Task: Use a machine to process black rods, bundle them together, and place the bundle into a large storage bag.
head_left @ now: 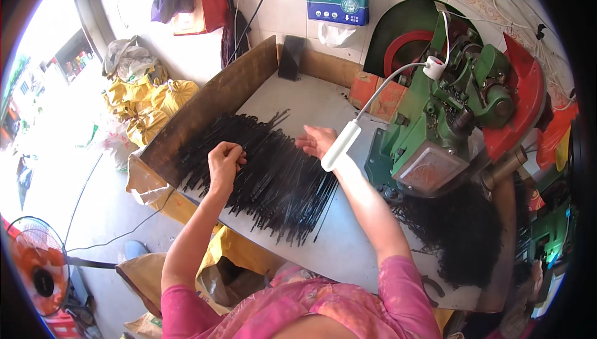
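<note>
A wide heap of thin black rod-like strips (273, 196) lies on the grey metal tabletop (367, 258), mostly side by side. Over its left part, my left hand (225, 160) is closed, thumb against curled fingers; whatever may be between them is too small or hidden to make out. My right hand (316, 141) is at the far right edge of the heap, fingers stretched toward the strips and apart, with nothing visible in it. A white stick-shaped lamp (341, 146) on a bendable neck hangs in front of my right wrist and hides part of it.
A green machine (435, 134) with a red guard (519, 103) stands to the right. Below it lies a second black pile (463, 233). A wooden board (214, 93) edges the table's left side, and a phone (291, 57) leans at the back. A fan (42, 270) stands at lower left.
</note>
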`<act>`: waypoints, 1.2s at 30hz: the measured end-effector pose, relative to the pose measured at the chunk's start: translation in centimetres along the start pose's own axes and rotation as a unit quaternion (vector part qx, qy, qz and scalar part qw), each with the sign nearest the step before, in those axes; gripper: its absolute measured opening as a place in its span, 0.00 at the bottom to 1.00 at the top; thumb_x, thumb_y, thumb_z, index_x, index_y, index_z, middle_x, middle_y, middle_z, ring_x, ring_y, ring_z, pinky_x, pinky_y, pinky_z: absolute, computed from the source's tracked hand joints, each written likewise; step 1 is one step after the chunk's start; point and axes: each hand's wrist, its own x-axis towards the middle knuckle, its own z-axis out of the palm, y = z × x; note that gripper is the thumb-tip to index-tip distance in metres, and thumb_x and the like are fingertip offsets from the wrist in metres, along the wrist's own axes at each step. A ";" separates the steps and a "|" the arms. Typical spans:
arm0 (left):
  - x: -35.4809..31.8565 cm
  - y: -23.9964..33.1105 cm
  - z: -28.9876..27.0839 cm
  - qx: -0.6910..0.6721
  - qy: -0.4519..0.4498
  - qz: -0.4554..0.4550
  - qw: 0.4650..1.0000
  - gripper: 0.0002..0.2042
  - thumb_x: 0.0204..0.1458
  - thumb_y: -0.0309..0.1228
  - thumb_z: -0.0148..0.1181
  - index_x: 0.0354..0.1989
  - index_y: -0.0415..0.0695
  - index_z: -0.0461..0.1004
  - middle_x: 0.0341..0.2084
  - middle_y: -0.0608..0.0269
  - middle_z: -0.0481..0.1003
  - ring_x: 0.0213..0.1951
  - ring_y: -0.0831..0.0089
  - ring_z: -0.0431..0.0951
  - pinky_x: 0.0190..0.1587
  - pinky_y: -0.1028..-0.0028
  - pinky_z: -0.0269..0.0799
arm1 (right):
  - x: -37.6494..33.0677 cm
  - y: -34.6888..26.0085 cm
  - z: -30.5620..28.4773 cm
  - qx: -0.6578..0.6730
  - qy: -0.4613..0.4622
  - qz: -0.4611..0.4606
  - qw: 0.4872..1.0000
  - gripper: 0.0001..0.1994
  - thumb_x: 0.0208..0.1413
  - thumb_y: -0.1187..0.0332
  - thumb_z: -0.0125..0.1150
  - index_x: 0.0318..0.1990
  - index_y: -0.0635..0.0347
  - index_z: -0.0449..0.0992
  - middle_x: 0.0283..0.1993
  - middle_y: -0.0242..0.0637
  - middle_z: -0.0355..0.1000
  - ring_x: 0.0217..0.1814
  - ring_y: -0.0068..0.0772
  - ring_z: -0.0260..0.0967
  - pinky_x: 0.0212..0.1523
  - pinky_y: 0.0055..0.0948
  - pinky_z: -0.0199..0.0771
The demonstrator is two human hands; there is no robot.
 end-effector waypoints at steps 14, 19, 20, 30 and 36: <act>0.9 0.9 -2.0 0.009 -0.108 -0.005 0.994 0.17 0.52 0.41 0.44 0.34 0.38 0.72 0.30 0.60 0.73 0.34 0.77 0.70 0.36 0.76 0.63 | 5.1 -0.5 3.4 0.083 0.005 -0.013 0.996 0.08 0.51 0.68 0.48 0.36 0.62 0.67 0.29 0.39 0.71 0.21 0.24 0.66 0.18 0.19 0.67; 2.3 -0.1 -1.0 0.221 -0.195 0.143 0.945 0.13 0.44 0.29 0.54 0.37 0.34 0.70 0.32 0.50 0.73 0.35 0.64 0.72 0.39 0.70 0.65 | 4.7 -1.0 3.9 0.031 -0.022 -0.056 0.998 0.09 0.53 0.68 0.44 0.37 0.64 0.66 0.28 0.41 0.71 0.18 0.22 0.63 0.17 0.18 0.64; 2.5 -0.1 -0.6 0.254 -0.206 0.169 0.929 0.13 0.44 0.29 0.54 0.37 0.35 0.70 0.31 0.50 0.72 0.35 0.62 0.72 0.38 0.70 0.66 | 4.6 -1.0 3.8 0.030 -0.020 -0.056 0.998 0.09 0.53 0.68 0.44 0.37 0.64 0.66 0.28 0.41 0.71 0.18 0.22 0.63 0.17 0.18 0.64; 1.6 0.2 0.0 0.202 -0.185 0.120 0.954 0.08 0.47 0.28 0.51 0.31 0.35 0.67 0.22 0.53 0.69 0.25 0.68 0.70 0.29 0.73 0.65 | 5.6 -1.5 3.3 0.002 0.013 -0.057 0.998 0.08 0.51 0.69 0.47 0.34 0.65 0.68 0.26 0.40 0.71 0.18 0.21 0.63 0.15 0.18 0.63; 1.2 0.5 -0.6 0.150 -0.188 0.103 0.965 0.07 0.47 0.26 0.52 0.32 0.35 0.67 0.18 0.56 0.69 0.21 0.71 0.67 0.26 0.75 0.64 | 9.1 -0.1 -2.2 0.103 0.261 -0.092 0.955 0.07 0.45 0.72 0.48 0.29 0.68 0.68 0.20 0.41 0.69 0.15 0.22 0.61 0.13 0.21 0.60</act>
